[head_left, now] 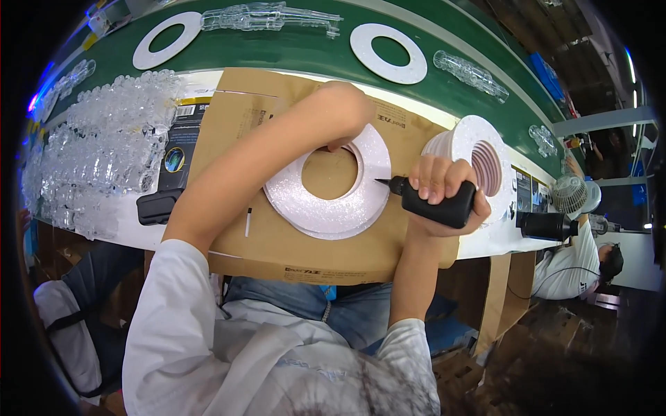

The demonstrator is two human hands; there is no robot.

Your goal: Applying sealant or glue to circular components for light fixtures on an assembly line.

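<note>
Sparkly white flat rings (357,208), at least two by their offset edges, lie stacked on a brown cardboard sheet (236,243) in front of me. My left hand (341,112) reaches over from the left and bends down at the far side of the stack. It is curled on the ring there, a fingertip showing at the inner edge, the other fingers mostly hidden. A black squeeze bottle (437,204) is gripped in my right hand (447,187). Its thin nozzle points left, its tip at the right rim of the top ring; whether it touches is unclear.
Right of the cardboard stands a stack of similar rings (444,145), with another black bottle (548,226) beyond. Clear plastic pieces (104,152) pile up at left beside a black object (158,206). A green belt (277,52) carries rings and clear parts. Co-workers sit both sides.
</note>
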